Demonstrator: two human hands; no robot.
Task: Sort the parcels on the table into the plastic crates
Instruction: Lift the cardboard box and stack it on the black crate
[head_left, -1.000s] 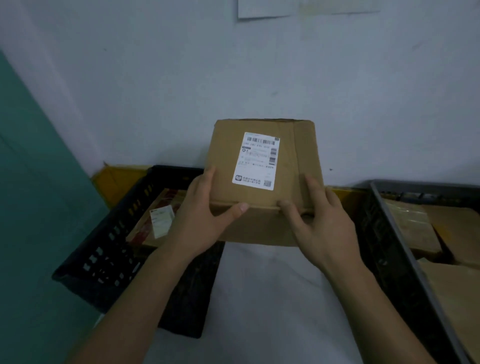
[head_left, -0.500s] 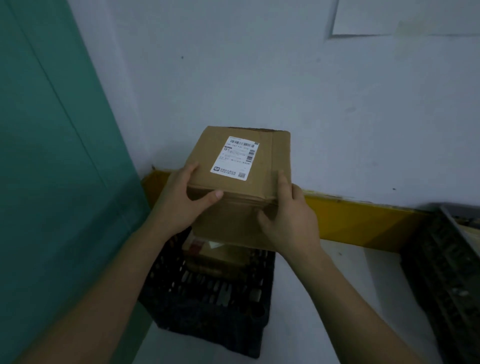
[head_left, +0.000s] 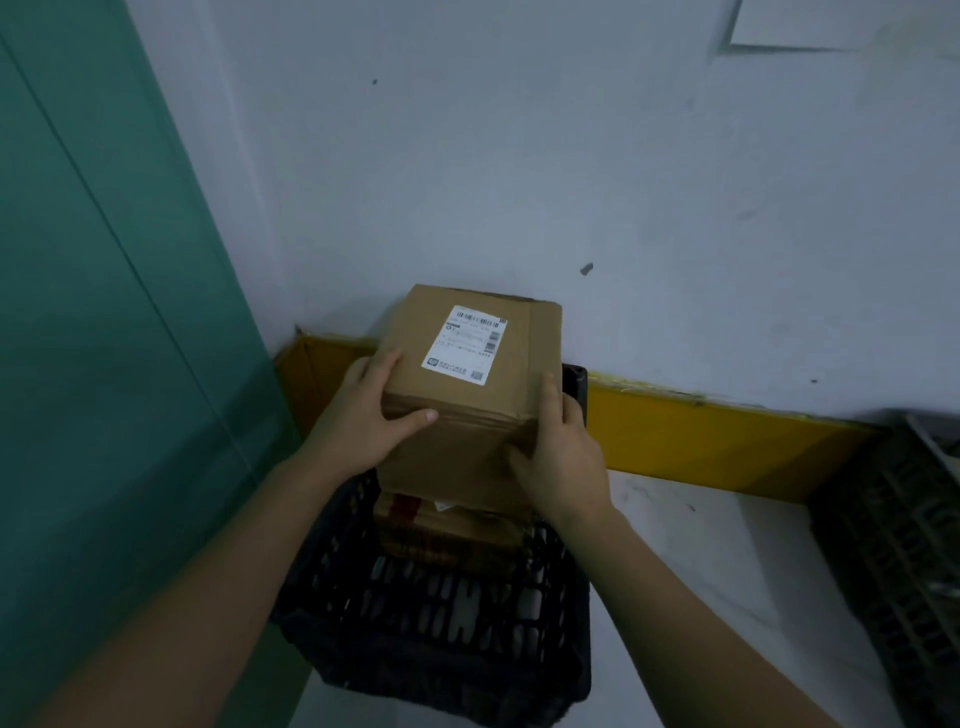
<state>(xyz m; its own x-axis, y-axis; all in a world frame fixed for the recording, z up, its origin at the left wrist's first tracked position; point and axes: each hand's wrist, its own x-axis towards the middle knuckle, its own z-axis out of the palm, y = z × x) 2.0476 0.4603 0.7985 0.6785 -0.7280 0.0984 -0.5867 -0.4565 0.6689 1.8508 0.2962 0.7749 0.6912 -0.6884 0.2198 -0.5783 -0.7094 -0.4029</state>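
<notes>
Between my hands, held clear above the black crate (head_left: 436, 618): one cardboard parcel (head_left: 470, 410) with a white shipping label (head_left: 464, 344) facing up. Left hand (head_left: 363, 421) grips the left near corner, fingers up the side, thumb lying across the near top edge. Right hand (head_left: 561, 457) grips the right near corner, fingers wrapped up the right face. Both hands sit at the near end, so the far end overhangs with no support; the long axis looks to run away from me toward the wall, but the wide lens makes that hard to call. Key relation: the crate is directly below the hands and slightly nearer to me, and it already holds another parcel (head_left: 447, 525) with red tape just under the held one. I cannot tell whether the two boxes are touching or just apart. My read: this is the drop-in step, and the move wants a straight lowering with the box kept level so it lands flat on the lower parcel. Neither hand is clearly closer to the crate. Off to the right of the right hand, well apart, a second crate (head_left: 904, 530) sits on the white surface (head_left: 727, 561).
</notes>
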